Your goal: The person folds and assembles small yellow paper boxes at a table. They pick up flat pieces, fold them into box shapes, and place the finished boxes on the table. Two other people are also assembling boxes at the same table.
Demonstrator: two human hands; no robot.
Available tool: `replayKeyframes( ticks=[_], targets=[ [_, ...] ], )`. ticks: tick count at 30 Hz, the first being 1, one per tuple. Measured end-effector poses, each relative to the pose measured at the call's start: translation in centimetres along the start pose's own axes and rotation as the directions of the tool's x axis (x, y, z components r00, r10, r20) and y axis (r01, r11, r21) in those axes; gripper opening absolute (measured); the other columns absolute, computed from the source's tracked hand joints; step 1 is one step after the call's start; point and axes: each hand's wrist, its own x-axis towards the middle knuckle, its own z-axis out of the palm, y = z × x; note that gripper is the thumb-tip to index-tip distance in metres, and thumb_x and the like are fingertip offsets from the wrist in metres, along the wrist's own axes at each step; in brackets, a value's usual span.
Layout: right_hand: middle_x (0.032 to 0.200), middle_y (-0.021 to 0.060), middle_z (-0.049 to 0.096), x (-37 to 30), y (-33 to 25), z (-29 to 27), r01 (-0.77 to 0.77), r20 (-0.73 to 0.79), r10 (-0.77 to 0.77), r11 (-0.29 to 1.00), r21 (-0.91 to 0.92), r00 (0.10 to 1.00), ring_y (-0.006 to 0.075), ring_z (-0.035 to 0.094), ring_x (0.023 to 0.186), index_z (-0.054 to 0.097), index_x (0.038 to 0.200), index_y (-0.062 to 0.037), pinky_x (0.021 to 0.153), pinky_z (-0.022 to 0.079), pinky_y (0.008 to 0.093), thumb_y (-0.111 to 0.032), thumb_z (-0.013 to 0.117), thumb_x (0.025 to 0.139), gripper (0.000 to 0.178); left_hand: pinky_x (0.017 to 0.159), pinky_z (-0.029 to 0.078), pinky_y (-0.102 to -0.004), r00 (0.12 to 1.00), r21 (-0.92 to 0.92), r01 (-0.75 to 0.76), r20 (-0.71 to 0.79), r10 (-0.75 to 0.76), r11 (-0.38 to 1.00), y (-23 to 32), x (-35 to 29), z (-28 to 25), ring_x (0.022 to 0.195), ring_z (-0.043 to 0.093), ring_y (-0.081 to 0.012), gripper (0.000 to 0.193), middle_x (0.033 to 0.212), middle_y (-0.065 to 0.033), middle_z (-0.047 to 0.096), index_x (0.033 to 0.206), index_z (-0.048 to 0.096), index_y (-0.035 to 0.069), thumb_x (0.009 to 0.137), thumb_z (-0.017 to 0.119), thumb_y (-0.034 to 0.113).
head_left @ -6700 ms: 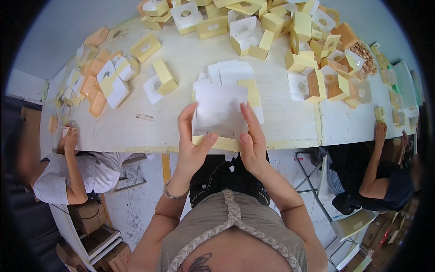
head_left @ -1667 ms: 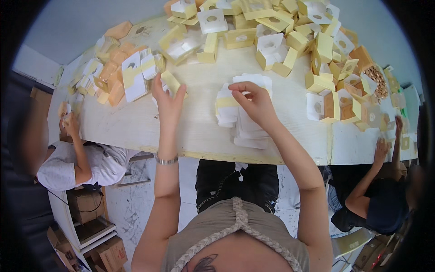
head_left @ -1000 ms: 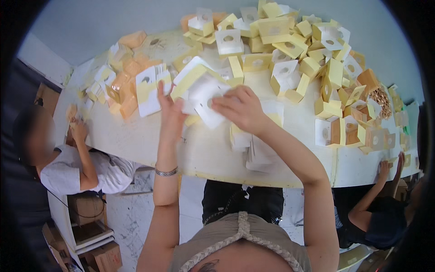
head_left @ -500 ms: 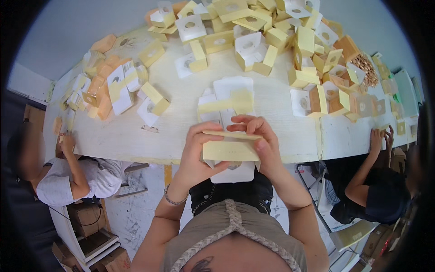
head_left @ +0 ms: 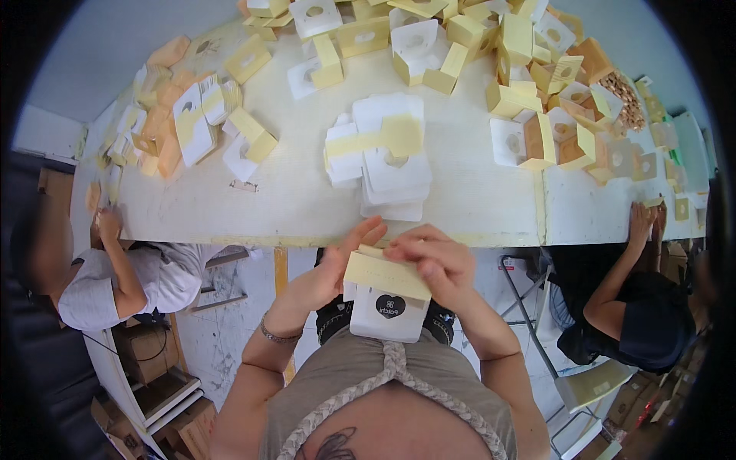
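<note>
A partly folded yellow-and-white paper box [head_left: 387, 274] is held in front of my body, just off the table's near edge. Its white panel, marked with a dark heart, hangs toward me, and the yellow strip is on top. My left hand [head_left: 335, 264] grips its left side, index finger stretched along the far edge. On the right, my right hand [head_left: 441, 264] closes around the box's corner, with curled fingers on its upper edge. Beyond them on the table lies a stack of flat white-and-yellow box blanks [head_left: 395, 172].
Folded yellow boxes [head_left: 418, 54] pile up along the far side of the white table [head_left: 299, 207]. More blanks and peach pieces [head_left: 165, 123] lie at left. Small copper-coloured pieces [head_left: 622, 100] are heaped at right. One person [head_left: 115, 284] sits left, another [head_left: 636, 307] right.
My hands have brought the box closer to my body and tilted it, so its heart-marked white panel now shows. The view has shifted, and the flat stack is uncovered.
</note>
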Motion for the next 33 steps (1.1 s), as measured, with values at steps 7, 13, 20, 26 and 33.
replayKeyframes(
  ticks=[7,13,20,26,33],
  targets=[
    [0.129,0.0159,0.050,0.3,-2.4,-1.1,-0.498,0.260,0.451,0.853,0.154,0.854,0.0247,0.048,0.119,0.059,0.118,-0.0018,0.100,0.036,0.0336,-0.011,0.054,0.091,0.029,0.088,0.043,-0.0311,0.989,0.590,-0.003,-0.120,0.091,0.807,-0.2,-0.8,1.1,0.105,0.053,-0.0189,0.068,0.114,-0.0108,0.054,0.127,0.038,0.003,0.073,0.076,0.021],
    [0.126,0.0151,0.053,0.3,-2.9,-0.3,-0.530,0.160,0.507,0.829,0.180,0.847,0.0236,0.049,0.117,0.064,0.112,-0.0032,0.094,0.042,0.0330,-0.004,0.060,0.085,0.027,0.093,0.038,-0.0285,0.988,0.473,-0.115,-0.038,0.151,0.874,-0.1,-1.0,1.0,0.111,0.045,-0.0134,0.072,0.118,-0.0062,0.048,0.126,0.038,0.004,0.070,0.080,0.019],
    [0.130,0.0189,0.048,-0.3,-2.4,-0.1,-0.198,0.153,0.240,0.949,-0.247,0.959,0.0324,0.047,0.118,0.061,0.115,-0.0046,0.094,0.040,0.0386,-0.010,0.071,0.077,0.039,0.081,0.046,-0.0282,0.920,0.297,-0.294,-0.170,0.353,0.909,-1.8,-1.3,1.3,0.103,0.051,-0.0156,0.057,0.118,-0.0071,0.047,0.121,0.043,0.008,0.075,0.076,0.017],
    [0.134,0.0202,0.044,-2.8,-0.3,1.2,0.049,-0.018,-0.058,0.946,-0.320,0.998,0.0360,0.051,0.113,0.060,0.107,-0.0053,0.091,0.043,0.0411,-0.018,0.083,0.063,0.052,0.092,0.041,-0.0385,0.848,0.339,-0.388,-0.233,0.476,0.857,-1.8,-0.6,0.8,0.111,0.050,-0.0285,0.029,0.113,-0.0119,0.047,0.106,0.050,0.004,0.090,0.056,0.028],
    [0.118,0.0182,0.057,-1.5,1.7,0.2,0.308,0.132,-0.278,0.852,-0.423,0.951,0.0367,0.058,0.102,0.060,0.106,-0.0024,0.084,0.050,0.0408,-0.016,0.082,0.062,0.051,0.095,0.038,-0.0373,0.772,0.440,-0.560,-0.030,0.635,0.702,-2.1,0.5,-1.1,0.114,0.048,-0.0270,0.021,0.116,-0.0123,0.046,0.094,0.059,0.005,0.094,0.051,0.024]
  ],
)
